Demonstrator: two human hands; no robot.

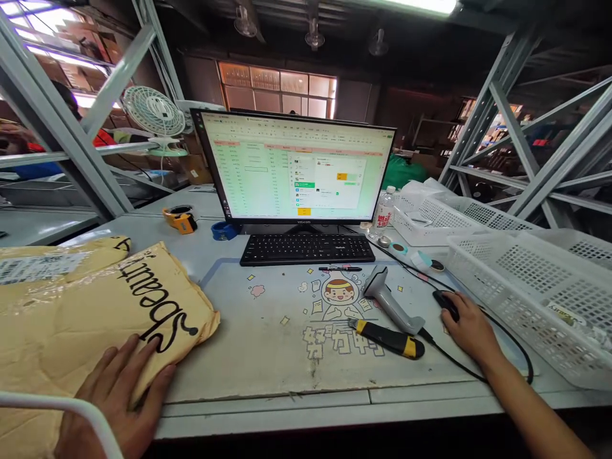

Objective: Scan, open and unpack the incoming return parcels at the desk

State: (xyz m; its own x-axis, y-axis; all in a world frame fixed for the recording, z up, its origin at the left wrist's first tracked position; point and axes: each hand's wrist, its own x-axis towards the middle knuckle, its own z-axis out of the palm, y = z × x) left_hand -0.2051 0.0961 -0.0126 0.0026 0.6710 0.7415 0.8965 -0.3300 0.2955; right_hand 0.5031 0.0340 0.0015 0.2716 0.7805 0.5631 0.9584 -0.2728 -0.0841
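Observation:
My left hand (117,389) lies with fingers spread on a yellow paper mailer (124,299) with black lettering, at the left of the desk. Another mailer with a white label (43,268) shows at the far left. At the right, my right hand (471,325) is curved over a black computer mouse (445,303). A grey barcode scanner (394,303) lies left of that hand, its cable running past the wrist. Below the scanner is a black and yellow utility knife (389,339). A dark pen (340,269) rests near the black keyboard (308,248).
A monitor (258,172) showing a spreadsheet and a chat window stands behind the keyboard. White plastic baskets (516,280) line the right side. A tape dispenser (180,218) and blue tape roll (224,231) sit back left. A white curved bar (62,403) crosses the lower left.

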